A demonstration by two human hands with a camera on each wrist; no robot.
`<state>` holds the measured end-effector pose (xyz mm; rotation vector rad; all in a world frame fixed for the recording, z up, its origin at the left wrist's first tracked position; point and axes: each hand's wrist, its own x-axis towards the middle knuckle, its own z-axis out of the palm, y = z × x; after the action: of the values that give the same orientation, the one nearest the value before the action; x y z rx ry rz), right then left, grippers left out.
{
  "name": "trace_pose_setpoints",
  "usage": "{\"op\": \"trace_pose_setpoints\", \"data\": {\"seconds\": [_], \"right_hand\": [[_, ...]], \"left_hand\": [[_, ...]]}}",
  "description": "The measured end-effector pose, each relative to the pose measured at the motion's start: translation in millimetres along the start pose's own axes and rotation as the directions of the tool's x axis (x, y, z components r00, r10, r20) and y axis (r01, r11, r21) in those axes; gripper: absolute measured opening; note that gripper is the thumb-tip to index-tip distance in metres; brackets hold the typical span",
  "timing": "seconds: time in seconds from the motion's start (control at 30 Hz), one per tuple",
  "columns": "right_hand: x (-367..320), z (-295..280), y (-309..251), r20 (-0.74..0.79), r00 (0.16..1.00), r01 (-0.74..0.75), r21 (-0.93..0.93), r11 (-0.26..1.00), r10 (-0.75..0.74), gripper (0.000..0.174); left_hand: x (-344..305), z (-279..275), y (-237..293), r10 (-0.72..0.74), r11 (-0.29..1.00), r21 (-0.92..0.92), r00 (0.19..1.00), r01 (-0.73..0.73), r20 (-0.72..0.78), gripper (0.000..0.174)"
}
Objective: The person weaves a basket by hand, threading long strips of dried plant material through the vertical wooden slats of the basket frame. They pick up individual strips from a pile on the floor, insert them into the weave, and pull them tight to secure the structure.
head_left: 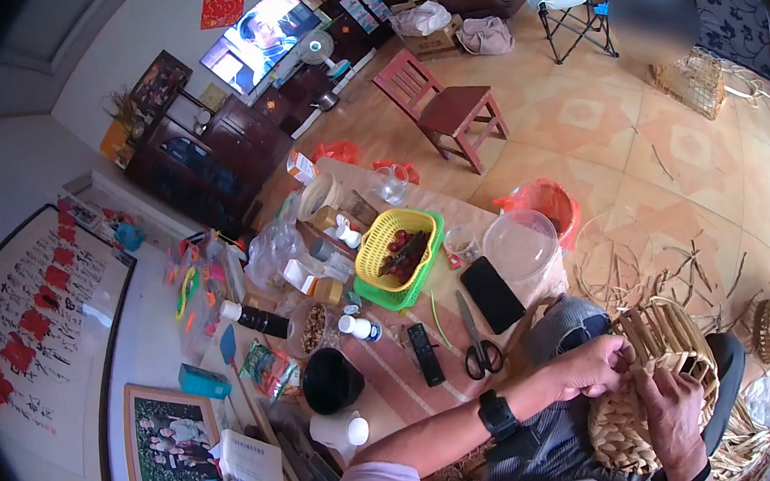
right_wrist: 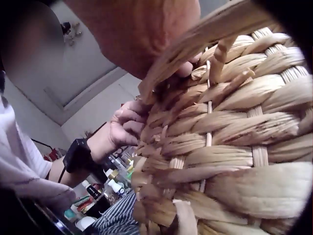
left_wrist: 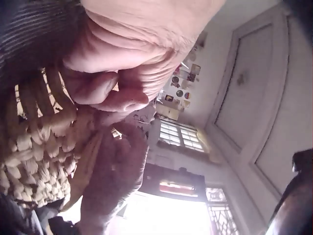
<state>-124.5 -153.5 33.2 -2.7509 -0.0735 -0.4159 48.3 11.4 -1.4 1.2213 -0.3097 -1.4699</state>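
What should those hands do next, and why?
Perhaps tuck the raised strip between the bare uprights and pull it snug: it arches away from the woven basket, and the left hand and right hand meet close by at the weave.

From the head, a wide, round-edged view looks forward and down, tilted, over the table [head_left: 383,393] and floor [head_left: 598,112] to the far wall, with the left hand [head_left: 599,368], right hand [head_left: 674,407] and basket [head_left: 616,435] near, at lower right. The left wrist's view is very close and looks upward past the left hand, large at the top, toward a slanting window [left_wrist: 181,136] and ceiling [left_wrist: 244,73]. The right wrist's view is closest to the basket, which crowds its right half, and looks across to the left hand. All three share basket and hands; head and right wrist views also share the table's bottles [right_wrist: 116,186].
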Motion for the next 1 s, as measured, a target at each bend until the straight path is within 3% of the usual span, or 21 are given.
{"op": "trace_pose_setpoints", "data": {"seconds": [0.07, 0.13, 0.2, 0.27, 0.37, 0.4, 0.47, 0.77, 0.87, 0.97, 1.0], "right_hand": [[5.5, -8.8, -0.3, -0.02, 1.0, 0.018, 0.094, 0.995, -0.016, 0.031], [3.7, -14.6, -0.7, 0.114, 0.987, -0.122, 0.11, 0.986, 0.109, 0.031], [0.6, -6.4, 6.3, 0.018, 0.998, -0.068, 0.16, 0.985, 0.066, 0.029], [-1.5, -0.3, 6.8, 0.004, 0.997, -0.076, 0.113, 0.991, 0.076, 0.032], [-1.2, -6.0, -1.4, -0.034, 0.998, -0.059, 0.066, 0.996, 0.061, 0.028], [-1.2, -0.6, -3.6, -0.101, 0.992, -0.062, 0.127, 0.99, 0.076, 0.025], [-0.2, 1.9, -6.0, -0.094, 0.986, -0.111, 0.226, 0.968, 0.135, 0.02], [12.0, 1.7, -14.2, -0.072, 0.97, -0.205, 0.262, 0.943, 0.231, 0.012], [11.9, 0.0, -19.4, 0.075, 0.942, -0.334, 0.254, 0.908, 0.326, 0.012], [12.0, -6.8, -19.6, 0.162, 0.901, -0.423, 0.525, 0.738, 0.401, 0.012], [10.9, -11.6, -18.5, 0.205, 0.892, -0.449, 0.504, 0.738, 0.403, 0.013]], "left_hand": [[-1.3, -0.4, 7.9, -0.049, 0.993, 0.104, 0.999, 0.047, 0.01, 0.043], [-1.0, -4.6, 10.7, -0.082, 0.994, 0.077, 0.993, 0.075, 0.085, 0.043], [-9.9, 1.2, 22.1, -0.09, 0.993, 0.079, 0.994, 0.085, 0.064, 0.041], [-10.3, 0.6, 16.0, -0.009, 0.999, 0.053, 0.999, 0.007, 0.043, 0.039], [-9.8, -2.1, 12.9, -0.002, 0.999, 0.048, 0.998, -0.001, 0.066, 0.038], [-8.8, -2.5, 13.7, 0.002, 0.998, 0.068, 0.997, -0.007, 0.071, 0.038], [-10.6, -1.3, 14.6, 0.009, 0.994, 0.108, 0.997, -0.017, 0.072, 0.039], [-18.2, 13.3, 5.7, 0.138, 0.953, 0.278, 0.989, -0.119, -0.05, 0.045], [-15.1, 11.1, -12.5, 0.341, 0.863, 0.435, 0.932, -0.257, -0.126, 0.045], [-18.7, 14.4, -16.9, 0.297, 0.913, 0.336, 0.941, -0.231, -0.161, 0.047], [-19.3, 14.9, -21.5, 0.286, 0.939, 0.245, 0.943, -0.24, -0.173, 0.047]]}}
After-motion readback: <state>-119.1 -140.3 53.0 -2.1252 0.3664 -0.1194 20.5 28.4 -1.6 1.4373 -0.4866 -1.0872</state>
